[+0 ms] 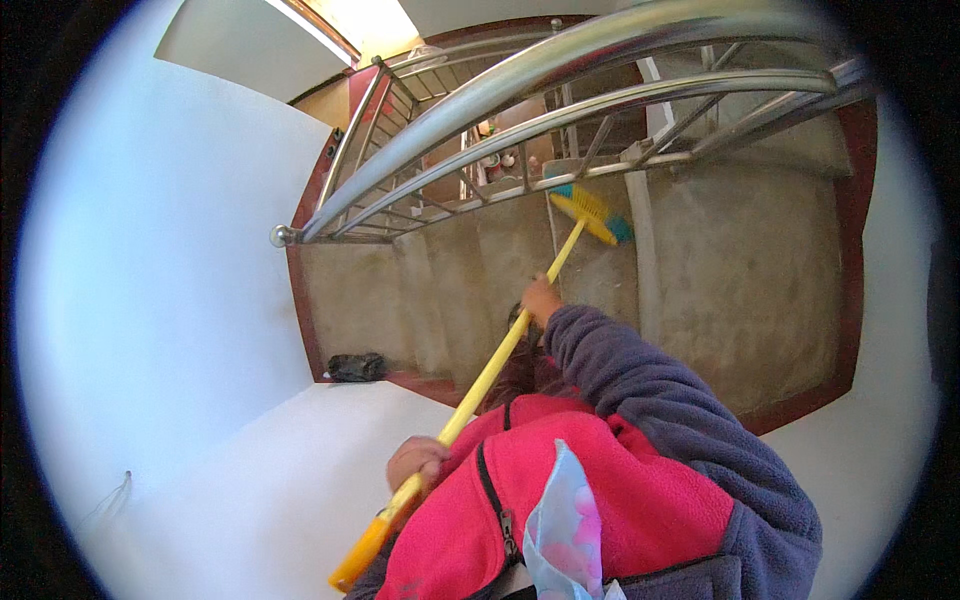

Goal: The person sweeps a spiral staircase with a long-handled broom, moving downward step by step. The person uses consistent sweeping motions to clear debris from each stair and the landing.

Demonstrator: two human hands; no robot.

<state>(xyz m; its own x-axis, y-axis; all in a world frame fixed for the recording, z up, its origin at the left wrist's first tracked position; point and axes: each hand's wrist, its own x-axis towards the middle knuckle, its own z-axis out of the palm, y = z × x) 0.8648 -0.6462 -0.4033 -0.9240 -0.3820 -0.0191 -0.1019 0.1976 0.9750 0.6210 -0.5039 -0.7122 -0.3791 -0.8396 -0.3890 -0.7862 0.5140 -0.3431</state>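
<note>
A broom with a yellow handle (491, 367) slants across my body, its orange grip end at the lower left. My left hand (417, 462) is closed around the upper handle, close to my pink fleece jacket. Farther down the shaft, my right hand (541, 301) grips it, with a dark grey sleeve behind. The yellow broom head (587, 213) has teal bristles at both ends and rests on or just above a concrete stair step (600, 289), near the foot of the railing. Contact with the step cannot be made out.
A metal stair railing (525, 139) curves across the top. Concrete steps (450, 292) lie to the left, with a wider concrete surface (742, 285) at right. A black bag-like bundle (356, 367) sits by the white wall (180, 247). Several small items show beyond the railing.
</note>
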